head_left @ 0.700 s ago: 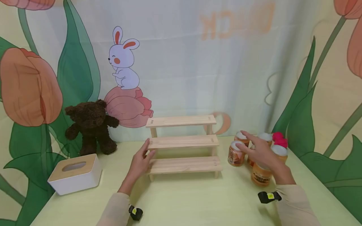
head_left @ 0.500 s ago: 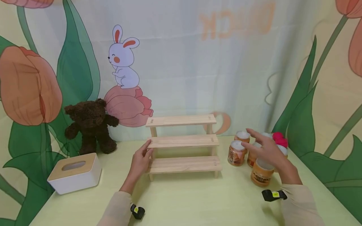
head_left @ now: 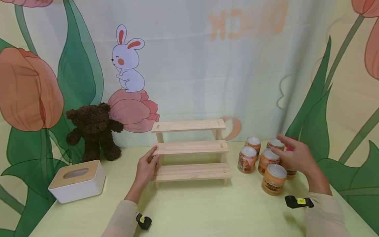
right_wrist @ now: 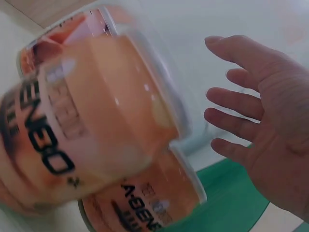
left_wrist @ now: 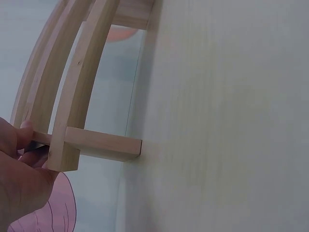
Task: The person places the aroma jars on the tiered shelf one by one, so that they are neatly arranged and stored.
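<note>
A three-tier wooden step shelf [head_left: 190,148] stands mid-table. My left hand [head_left: 146,166] holds its left side, fingertips at the end of the middle board; in the left wrist view this hand [left_wrist: 24,174] wraps thumb and fingers round the wood. To the right stand several orange-labelled cans with pale lids, among them a front can [head_left: 273,181] and a left can [head_left: 247,160]. My right hand [head_left: 299,158] hovers over the rightmost can [head_left: 291,172] and partly hides it. Its fingers are spread and hold nothing; the right wrist view shows this hand [right_wrist: 270,111] apart from the cans.
A dark brown teddy bear [head_left: 94,128] sits at the back left. In front of it is a white tissue box [head_left: 78,181] with a wooden lid. Something bright pink [head_left: 289,144] shows behind my right hand. A printed curtain [head_left: 189,72] hangs behind the table.
My right hand has moved right, away from the left cans, uncovering more of their lids and now covering much of the pink thing. The left hand stays at the shelf.
</note>
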The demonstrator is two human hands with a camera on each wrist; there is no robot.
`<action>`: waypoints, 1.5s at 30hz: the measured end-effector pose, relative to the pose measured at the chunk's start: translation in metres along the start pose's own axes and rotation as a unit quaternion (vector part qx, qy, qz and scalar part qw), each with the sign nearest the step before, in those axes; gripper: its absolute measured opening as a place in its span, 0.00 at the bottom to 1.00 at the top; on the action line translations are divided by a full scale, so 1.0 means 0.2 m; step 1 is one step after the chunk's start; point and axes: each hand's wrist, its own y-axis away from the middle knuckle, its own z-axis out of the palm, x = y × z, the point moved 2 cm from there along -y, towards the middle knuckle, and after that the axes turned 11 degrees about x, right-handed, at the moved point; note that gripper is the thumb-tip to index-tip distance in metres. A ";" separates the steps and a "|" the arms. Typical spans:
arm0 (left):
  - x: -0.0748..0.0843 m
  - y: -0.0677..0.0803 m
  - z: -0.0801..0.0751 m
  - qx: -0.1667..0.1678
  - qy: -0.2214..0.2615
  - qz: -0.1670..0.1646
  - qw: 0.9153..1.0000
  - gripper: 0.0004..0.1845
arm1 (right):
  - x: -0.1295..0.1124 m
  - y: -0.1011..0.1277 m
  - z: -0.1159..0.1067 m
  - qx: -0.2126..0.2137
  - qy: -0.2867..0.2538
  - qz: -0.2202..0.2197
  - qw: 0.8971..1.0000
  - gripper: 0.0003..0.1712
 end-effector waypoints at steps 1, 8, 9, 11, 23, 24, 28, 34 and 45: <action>0.00 0.00 0.00 0.001 0.000 0.002 1.000 0.24 | 0.02 0.00 -0.01 0.003 0.000 0.010 1.000 0.39; 0.00 0.00 0.00 0.001 0.008 -0.007 1.000 0.24 | 0.15 0.04 -0.06 0.004 0.011 0.051 0.999 0.40; 0.00 0.00 0.00 0.001 0.009 -0.009 1.000 0.24 | 0.17 0.04 -0.07 -0.004 0.012 0.058 0.998 0.41; 0.00 0.00 0.00 0.000 0.009 -0.012 1.000 0.24 | 0.20 0.05 -0.07 -0.013 0.013 0.065 0.998 0.42; 0.01 0.00 0.00 0.005 0.017 -0.014 1.000 0.24 | 0.37 0.11 -0.03 -0.033 -0.020 0.081 0.996 0.46; 0.01 0.00 0.00 0.005 0.017 -0.014 1.000 0.24 | 0.39 0.11 -0.03 -0.034 -0.025 0.088 0.995 0.47; 0.00 0.00 0.00 0.004 0.025 -0.017 1.000 0.24 | 0.44 0.12 0.00 -0.028 -0.044 0.114 0.992 0.47; 0.00 0.00 0.00 0.002 0.026 -0.021 0.999 0.24 | 0.51 0.16 0.01 0.006 -0.093 0.132 0.987 0.45; 0.00 0.00 0.00 0.002 0.022 -0.019 1.000 0.24 | 0.49 0.17 -0.05 0.062 -0.204 0.199 0.956 0.39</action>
